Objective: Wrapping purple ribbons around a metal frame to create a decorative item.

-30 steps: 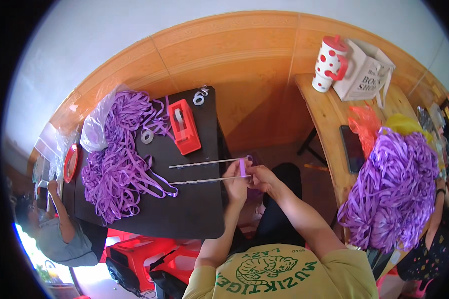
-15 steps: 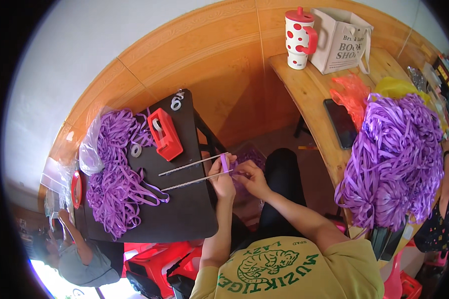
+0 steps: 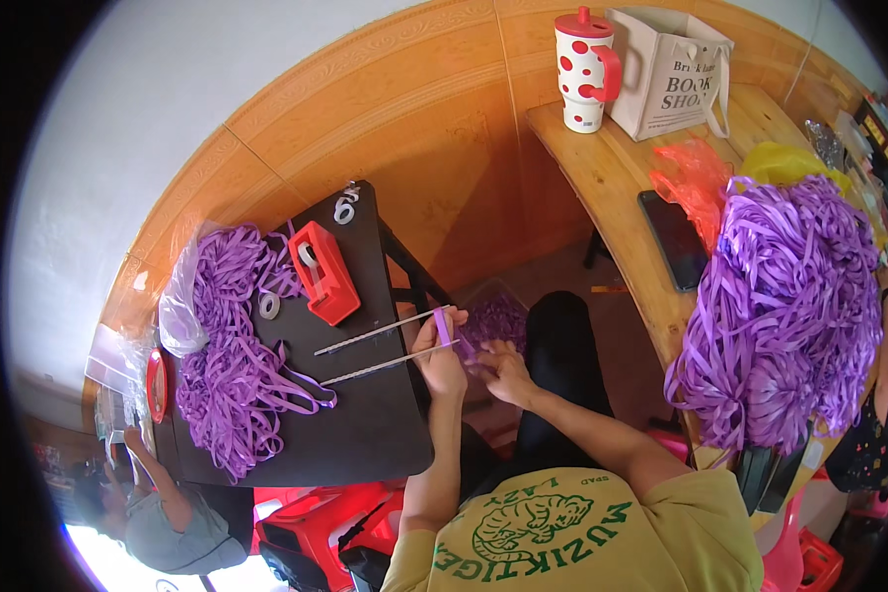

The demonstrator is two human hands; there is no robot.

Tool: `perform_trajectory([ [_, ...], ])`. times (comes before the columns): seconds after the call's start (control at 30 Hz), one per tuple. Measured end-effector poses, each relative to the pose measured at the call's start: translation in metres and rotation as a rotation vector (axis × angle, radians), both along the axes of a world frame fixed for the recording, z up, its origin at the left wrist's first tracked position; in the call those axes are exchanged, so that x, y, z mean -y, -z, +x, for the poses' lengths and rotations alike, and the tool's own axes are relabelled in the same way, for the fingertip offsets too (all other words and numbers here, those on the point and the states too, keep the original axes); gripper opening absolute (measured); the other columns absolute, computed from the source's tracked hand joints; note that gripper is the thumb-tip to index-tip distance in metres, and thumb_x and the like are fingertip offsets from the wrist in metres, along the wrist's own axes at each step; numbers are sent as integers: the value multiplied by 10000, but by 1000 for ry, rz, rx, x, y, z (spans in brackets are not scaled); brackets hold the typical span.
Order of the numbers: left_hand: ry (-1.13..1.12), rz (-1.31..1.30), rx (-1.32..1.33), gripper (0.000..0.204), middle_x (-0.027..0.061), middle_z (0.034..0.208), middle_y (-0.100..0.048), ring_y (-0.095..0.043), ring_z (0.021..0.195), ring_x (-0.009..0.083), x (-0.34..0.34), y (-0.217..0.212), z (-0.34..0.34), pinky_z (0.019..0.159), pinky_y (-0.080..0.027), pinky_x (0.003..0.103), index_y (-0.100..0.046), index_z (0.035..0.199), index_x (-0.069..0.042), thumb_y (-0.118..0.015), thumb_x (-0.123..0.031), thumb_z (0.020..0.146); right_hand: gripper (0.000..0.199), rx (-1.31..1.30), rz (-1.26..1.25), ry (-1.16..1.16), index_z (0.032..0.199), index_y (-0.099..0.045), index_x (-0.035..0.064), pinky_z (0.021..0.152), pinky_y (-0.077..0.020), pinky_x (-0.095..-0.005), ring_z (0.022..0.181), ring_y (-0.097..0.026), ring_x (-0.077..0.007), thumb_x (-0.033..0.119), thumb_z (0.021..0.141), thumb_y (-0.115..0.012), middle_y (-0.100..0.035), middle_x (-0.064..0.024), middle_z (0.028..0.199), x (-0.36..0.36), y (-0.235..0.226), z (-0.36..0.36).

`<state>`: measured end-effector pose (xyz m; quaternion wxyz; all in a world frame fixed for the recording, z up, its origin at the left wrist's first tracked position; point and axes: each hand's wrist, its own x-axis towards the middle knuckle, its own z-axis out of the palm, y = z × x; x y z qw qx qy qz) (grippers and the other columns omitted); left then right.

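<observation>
Two thin, pale rods with a twisted pattern (image 3: 370, 369) stick out side by side, a gap between them, over the edge of the dark table. My left hand (image 3: 442, 360) is closed around their near ends. A purple ribbon (image 3: 442, 328) is looped across both rods at those fingers. Lower right of the loop, my right hand (image 3: 508, 377) is closed at the trailing length of ribbon; its fingertips are partly hidden. Beneath the hands, a clear container or bag holds more purple ribbon strips (image 3: 498, 318).
On the dark table (image 3: 355, 434) lie a heap of purple ribbon (image 3: 229, 365), a red tape dispenser (image 3: 326, 276) and tape rolls (image 3: 268, 305). The wooden table (image 3: 612, 197) bears a bigger ribbon heap (image 3: 779, 326), a phone (image 3: 671, 242), a spotted tumbler (image 3: 582, 84) and a bag (image 3: 666, 84). Other people sit at both sides.
My right hand has moved down, a little away from the rods, drawing the ribbon's tail toward the lower right. My left hand and the rods stay nearly in place.
</observation>
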<state>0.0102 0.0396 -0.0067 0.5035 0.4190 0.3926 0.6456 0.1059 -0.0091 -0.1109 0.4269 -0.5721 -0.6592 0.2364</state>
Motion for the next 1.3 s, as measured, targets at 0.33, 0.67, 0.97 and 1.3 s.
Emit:
perform_trajectory([
  [0.33, -78, -3, 27, 268, 125, 947, -666, -620, 855, 179, 3, -8, 1, 831, -470, 294, -614, 1096, 45, -608, -135, 898, 408, 133, -54, -158, 1081, -651, 164, 832, -429, -392, 930, -567, -295, 39, 693, -655, -625, -102, 953, 16, -21, 3],
  [0.67, -1, -28, 24, 234, 99, 899, -658, -608, 819, 150, 7, -6, 3, 784, -473, 262, -621, 1086, 46, -571, -103, 912, 376, -488, -330, -550, 1139, -620, 73, 759, -502, -297, 849, -602, -169, -31, 777, -639, -618, -65, 894, 12, 17, 18],
  [0.97, -44, -141, 96, 166, 91, 831, -662, -606, 744, 140, 21, 6, -2, 714, -484, 257, -653, 1006, 35, -593, -69, 892, 162, -613, -418, -538, 980, -641, 23, 725, -480, -238, 836, -595, -85, -19, 824, -632, -647, -31, 899, 19, 16, 23],
  [1.3, 20, -318, 22, 165, 67, 829, -668, -604, 728, 111, 67, 26, -11, 707, -471, 233, -664, 999, 21, -606, -88, 889, 248, -1661, -637, -129, 1029, -664, 28, 793, -462, -258, 886, -609, -173, -47, 797, -615, -636, -79, 991, 16, -16, 45],
])
